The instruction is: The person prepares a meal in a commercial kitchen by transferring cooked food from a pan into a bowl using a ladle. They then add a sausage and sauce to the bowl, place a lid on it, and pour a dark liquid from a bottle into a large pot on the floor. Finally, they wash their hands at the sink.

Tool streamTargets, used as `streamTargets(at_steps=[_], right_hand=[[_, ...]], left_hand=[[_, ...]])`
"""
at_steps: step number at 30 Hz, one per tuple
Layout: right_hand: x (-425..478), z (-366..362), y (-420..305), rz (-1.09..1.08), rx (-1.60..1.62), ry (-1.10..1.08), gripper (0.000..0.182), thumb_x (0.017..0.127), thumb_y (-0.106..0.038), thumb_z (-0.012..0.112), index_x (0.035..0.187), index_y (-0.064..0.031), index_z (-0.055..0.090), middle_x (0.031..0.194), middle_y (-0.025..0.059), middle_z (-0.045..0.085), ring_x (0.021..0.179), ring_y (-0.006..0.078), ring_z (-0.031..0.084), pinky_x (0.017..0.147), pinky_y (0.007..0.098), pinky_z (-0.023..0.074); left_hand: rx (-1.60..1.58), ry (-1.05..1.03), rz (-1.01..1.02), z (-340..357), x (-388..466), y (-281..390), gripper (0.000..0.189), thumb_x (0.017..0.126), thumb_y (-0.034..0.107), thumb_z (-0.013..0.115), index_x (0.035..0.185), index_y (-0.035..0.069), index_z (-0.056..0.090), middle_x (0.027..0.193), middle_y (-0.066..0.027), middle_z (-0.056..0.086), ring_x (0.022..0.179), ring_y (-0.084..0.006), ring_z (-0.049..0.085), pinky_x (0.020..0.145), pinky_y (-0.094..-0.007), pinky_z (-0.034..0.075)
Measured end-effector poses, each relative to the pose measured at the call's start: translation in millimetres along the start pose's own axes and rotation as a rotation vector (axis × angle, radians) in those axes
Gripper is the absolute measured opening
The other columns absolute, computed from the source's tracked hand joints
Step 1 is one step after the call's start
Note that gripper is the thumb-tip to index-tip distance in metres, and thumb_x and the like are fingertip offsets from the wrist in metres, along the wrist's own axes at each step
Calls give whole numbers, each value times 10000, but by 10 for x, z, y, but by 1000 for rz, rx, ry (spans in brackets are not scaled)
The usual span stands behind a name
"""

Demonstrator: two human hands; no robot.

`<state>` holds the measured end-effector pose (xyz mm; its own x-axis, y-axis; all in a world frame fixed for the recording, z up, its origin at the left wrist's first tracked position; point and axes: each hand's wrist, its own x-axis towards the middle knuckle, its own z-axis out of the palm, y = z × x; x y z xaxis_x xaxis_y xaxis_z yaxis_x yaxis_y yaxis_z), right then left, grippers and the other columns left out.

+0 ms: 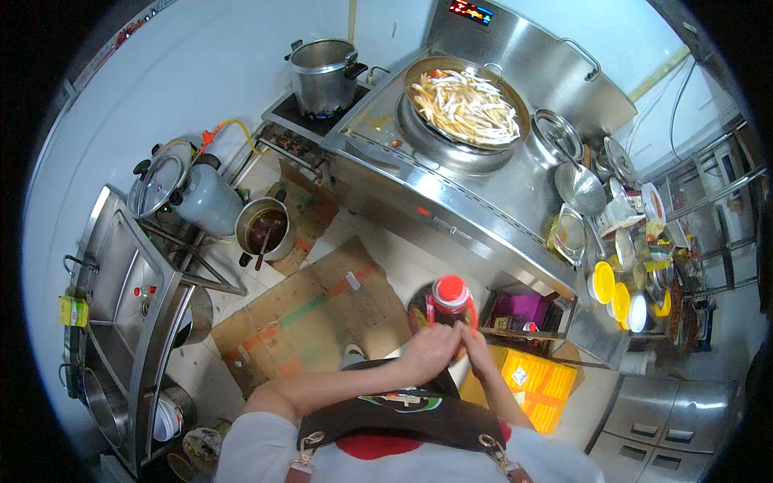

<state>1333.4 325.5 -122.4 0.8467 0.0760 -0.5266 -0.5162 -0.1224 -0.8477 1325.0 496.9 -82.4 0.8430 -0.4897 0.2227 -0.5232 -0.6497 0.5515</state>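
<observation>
In front of my body, a large dark plastic bottle with a red screw cap and a red carrying handle is seen from above. My left hand is curled against the near side of the bottle, just below the cap. Beside it, touching it, my right hand grips the bottle by the handle. The fingertips of both hands are partly hidden. Beyond the bottle is the front of a stainless steel stove, whose wok holds many pale, elongated food pieces.
A tall pot stands over a lit burner at the back left. On the floor are flattened cardboard, a pot of dark liquid, a gas cylinder and a yellow box. A skimmer and yellow bowls are at right.
</observation>
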Motion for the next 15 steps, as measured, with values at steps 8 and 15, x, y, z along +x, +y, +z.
streamTargets(at_steps=[8,15], right_hand=[[1269,1597,-969,-83,-285,-413,479,866,-469,552,690,-26,589,571,-34,467,519,74,408,478,262,340],[2553,2560,-1004,-38,-611,-633,505,814,-495,603,699,-3,627,571,-1,517,550,90,451,529,284,396]], left_hand=[[145,55,118,-2023,77,-2090,412,777,145,603,1179,134,513,1238,-158,451,1122,-339,447,880,-428,419],[151,-182,-215,-2077,-227,-3561,364,797,167,582,1120,31,485,1085,-140,473,1005,-309,472,844,-391,441]])
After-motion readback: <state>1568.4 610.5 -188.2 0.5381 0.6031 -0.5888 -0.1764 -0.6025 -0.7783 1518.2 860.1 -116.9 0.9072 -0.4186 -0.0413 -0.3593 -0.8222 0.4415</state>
